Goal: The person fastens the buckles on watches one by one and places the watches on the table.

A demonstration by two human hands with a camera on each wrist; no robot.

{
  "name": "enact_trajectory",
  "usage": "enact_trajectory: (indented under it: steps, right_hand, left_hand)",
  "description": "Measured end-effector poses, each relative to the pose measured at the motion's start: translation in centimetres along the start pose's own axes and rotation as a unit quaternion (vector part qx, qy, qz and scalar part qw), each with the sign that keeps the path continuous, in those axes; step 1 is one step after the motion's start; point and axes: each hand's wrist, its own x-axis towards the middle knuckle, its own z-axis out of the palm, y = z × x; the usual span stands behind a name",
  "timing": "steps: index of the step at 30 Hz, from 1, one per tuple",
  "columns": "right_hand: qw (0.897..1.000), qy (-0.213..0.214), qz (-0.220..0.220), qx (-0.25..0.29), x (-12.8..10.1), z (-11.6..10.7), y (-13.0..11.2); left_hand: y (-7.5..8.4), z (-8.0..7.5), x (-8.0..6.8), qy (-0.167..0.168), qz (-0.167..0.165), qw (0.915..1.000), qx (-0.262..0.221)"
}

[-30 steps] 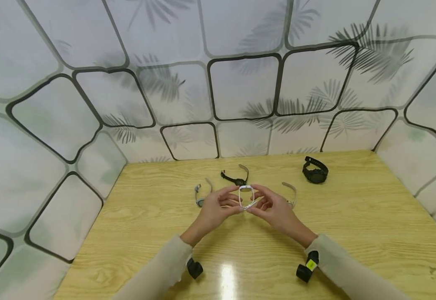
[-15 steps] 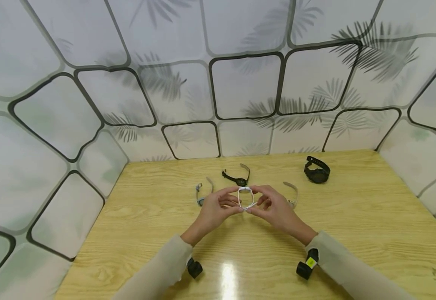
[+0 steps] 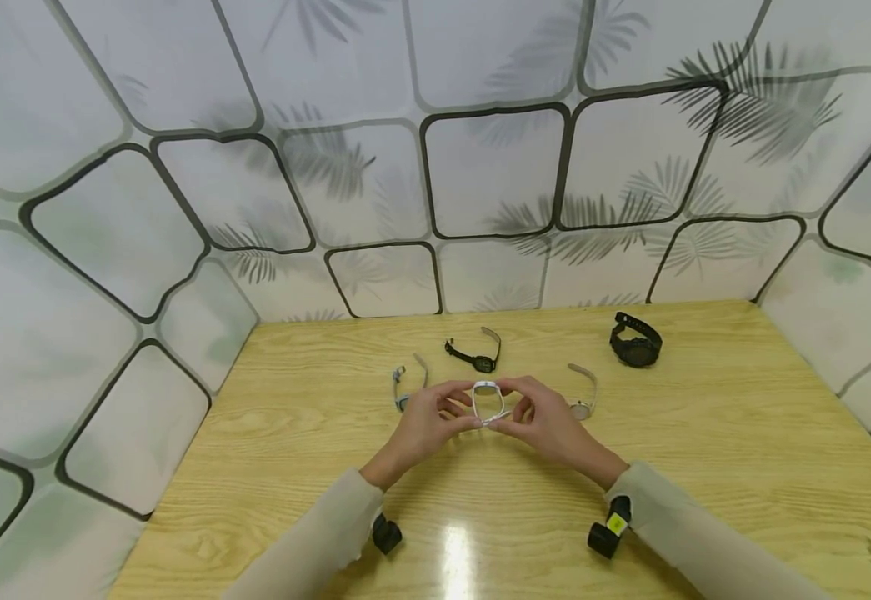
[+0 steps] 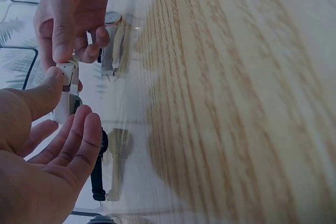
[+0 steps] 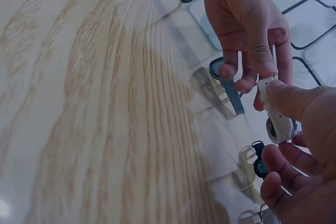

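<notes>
A white wristwatch [image 3: 486, 387], its strap bent round into a loop, is held up between my two hands over the wooden table [image 3: 315, 517]. Thumb and fingers of my left hand [image 3: 426, 421] pinch its left side. On the other side, my right hand [image 3: 543, 418] pinches it the same way. Both thumbs meet at the strap end of the white watch [image 4: 67, 77] in the left wrist view. The right wrist view shows the white case [image 5: 282, 125] near the right fingers, with the left hand [image 5: 252, 30] above it.
Behind my hands lies a small black watch [image 3: 483, 364]. A light blue watch [image 3: 402, 402] is partly hidden by my left hand, and a pale-strapped watch [image 3: 581, 411] sits beside my right. Farther right stands a large black watch [image 3: 636, 352]. A patterned curtain [image 3: 488, 175] encloses the table.
Both hands have come slightly down and toward me with the white watch, which shows more of the pale-strapped watch's dial beside the right hand. The grip is unchanged.
</notes>
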Motion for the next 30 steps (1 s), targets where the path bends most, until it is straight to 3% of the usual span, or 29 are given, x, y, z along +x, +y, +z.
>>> enact_trajectory:
  steps: [14, 30]
  right_hand:
    - [0.998, -0.015, 0.056, -0.033, 0.16, 0.46, -0.19]
    - [0.996, -0.037, 0.050, -0.067, 0.28, 0.42, -0.02]
  left_hand:
    - [-0.31, 0.35, 0.43, -0.010, -0.038, 0.9965, 0.074]
    - [-0.77, 0.81, 0.83, -0.018, -0.056, 0.9937, 0.096]
